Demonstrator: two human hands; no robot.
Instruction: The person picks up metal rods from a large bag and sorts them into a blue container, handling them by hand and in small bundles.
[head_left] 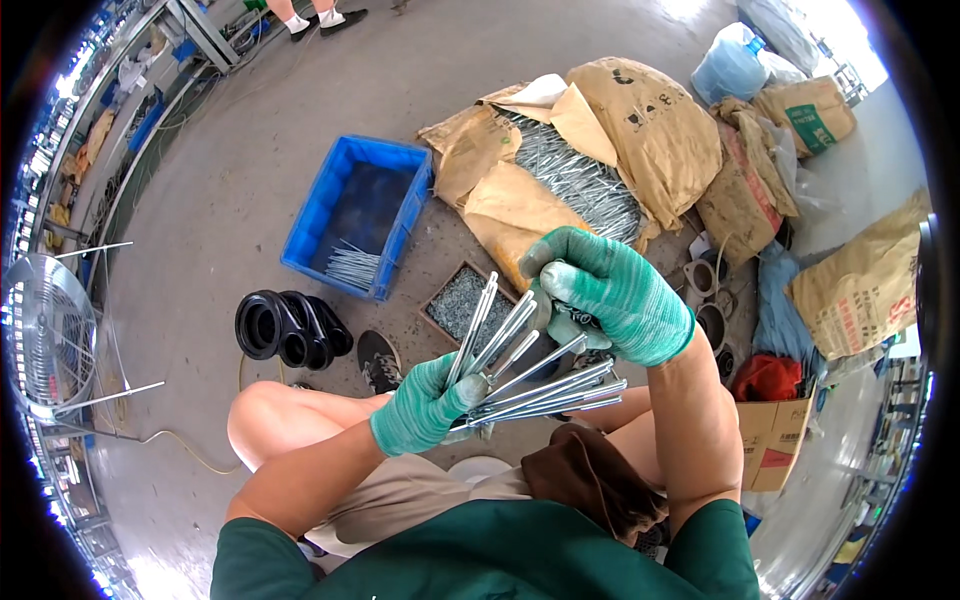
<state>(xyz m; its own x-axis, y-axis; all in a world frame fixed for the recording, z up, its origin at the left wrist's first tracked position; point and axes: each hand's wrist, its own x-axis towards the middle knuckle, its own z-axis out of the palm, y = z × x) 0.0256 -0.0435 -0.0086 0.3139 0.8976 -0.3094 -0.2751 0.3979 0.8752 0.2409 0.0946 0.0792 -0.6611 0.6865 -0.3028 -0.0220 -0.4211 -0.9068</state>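
Observation:
My left hand [425, 405], in a green knitted glove, is closed around a fanned-out bundle of thin silvery metal rods [540, 395] above my lap. The rods spread up and to the right. Just right of their upper ends is my right hand [630, 300], also gloved, with its fingers curled in and the thumb against them. Whatever it pinches, if anything, is too small or hidden to tell. Beyond the hands, a torn brown paper sack [520, 205] lies open, full of similar rods [580, 175].
A blue plastic crate [300, 225] on the floor holds a small pile of rods [352, 265]. Close by sits a shallow tray of small metal parts [465, 300]. Black ring-shaped parts [290, 330] lie left, near a fan [50, 335]. More sacks [865, 280] and a cardboard box [770, 440] stand right.

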